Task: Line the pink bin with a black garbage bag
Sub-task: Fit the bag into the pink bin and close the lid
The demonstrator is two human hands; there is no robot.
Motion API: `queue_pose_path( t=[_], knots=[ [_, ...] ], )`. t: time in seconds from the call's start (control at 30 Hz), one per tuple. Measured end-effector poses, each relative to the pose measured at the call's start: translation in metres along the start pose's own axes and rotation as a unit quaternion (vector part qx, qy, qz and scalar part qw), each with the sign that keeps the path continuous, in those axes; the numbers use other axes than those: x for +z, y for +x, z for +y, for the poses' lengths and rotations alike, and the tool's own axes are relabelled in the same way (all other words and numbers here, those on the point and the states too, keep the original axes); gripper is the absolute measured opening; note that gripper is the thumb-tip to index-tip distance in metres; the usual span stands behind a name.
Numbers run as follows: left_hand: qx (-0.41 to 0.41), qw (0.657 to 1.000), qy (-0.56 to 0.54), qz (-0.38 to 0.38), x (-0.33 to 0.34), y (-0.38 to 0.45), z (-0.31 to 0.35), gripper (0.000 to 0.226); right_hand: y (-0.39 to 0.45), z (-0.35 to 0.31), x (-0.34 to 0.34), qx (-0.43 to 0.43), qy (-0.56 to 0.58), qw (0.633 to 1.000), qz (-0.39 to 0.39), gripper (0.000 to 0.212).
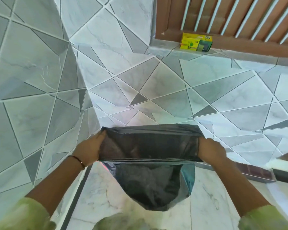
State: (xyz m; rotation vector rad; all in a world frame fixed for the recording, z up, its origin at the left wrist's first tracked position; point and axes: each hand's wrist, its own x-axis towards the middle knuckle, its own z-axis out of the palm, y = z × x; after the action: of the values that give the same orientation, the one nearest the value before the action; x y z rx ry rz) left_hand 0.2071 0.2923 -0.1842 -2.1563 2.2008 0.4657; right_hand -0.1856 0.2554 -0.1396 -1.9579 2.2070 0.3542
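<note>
Black bag (150,146) stretched wide lower centre, left hand (90,151) & right hand (211,151) gripping its edges, prob. to open mouth for bin.

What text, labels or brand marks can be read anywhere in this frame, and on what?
Yellow and green box on the ledge: printing and a logo show, but too small and blurred to read.
Black garbage bag, stretched between left hand and right hand: no print.
Nothing else carries text.

The black garbage bag (150,146) hides both hands' fingers and nearly all the bin.
</note>
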Motion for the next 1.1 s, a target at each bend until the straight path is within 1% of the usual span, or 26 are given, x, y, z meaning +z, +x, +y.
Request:
queue_pose_path(
  t=[0.07, 0.17, 0.47, 0.53, 0.63, 0.77, 0.83, 0.93, 1.1],
  knots=[
    [-0.021, 0.999, 0.048, -0.015, -0.001, -0.005, -0.003, 0.085, 0.004, -0.013, -0.003, 0.007, 0.001, 1.0, 0.005, 0.033],
    [-0.04, 0.996, 0.074, -0.009, -0.007, 0.001, -0.018, 0.088, 0.015, -0.038, -0.01, 0.029, 0.009, 0.999, 0.025, 0.035],
    [-0.036, 0.993, 0.059, 0.098, -0.059, 0.044, -0.056, 0.083, 0.039, -0.089, -0.063, 0.086, 0.044, 0.989, 0.112, 0.039],
    [-0.034, 0.993, 0.052, 0.097, -0.061, 0.049, -0.064, 0.083, 0.039, -0.096, -0.066, 0.09, 0.043, 0.988, 0.12, 0.038],
    [-0.026, 0.995, 0.042, 0.088, -0.061, 0.049, -0.071, 0.084, 0.036, -0.104, -0.063, 0.094, 0.031, 0.99, 0.104, 0.035],
    [-0.02, 0.996, 0.057, 0.067, -0.055, 0.051, -0.081, 0.081, 0.04, -0.112, -0.055, 0.095, 0.013, 0.991, 0.092, 0.034],
    [-0.026, 0.996, 0.054, 0.063, -0.051, 0.052, -0.088, 0.081, 0.042, -0.116, -0.055, 0.086, 0.006, 0.992, 0.089, 0.034],
    [-0.028, 0.997, 0.033, 0.066, -0.048, 0.057, -0.103, 0.086, 0.049, -0.121, -0.06, 0.068, 0.01, 0.994, 0.091, 0.033],
    [-0.024, 0.998, 0.017, 0.05, -0.055, 0.063, -0.115, 0.091, 0.06, -0.128, -0.073, 0.034, -0.013, 0.995, 0.088, 0.032]
  ],
)
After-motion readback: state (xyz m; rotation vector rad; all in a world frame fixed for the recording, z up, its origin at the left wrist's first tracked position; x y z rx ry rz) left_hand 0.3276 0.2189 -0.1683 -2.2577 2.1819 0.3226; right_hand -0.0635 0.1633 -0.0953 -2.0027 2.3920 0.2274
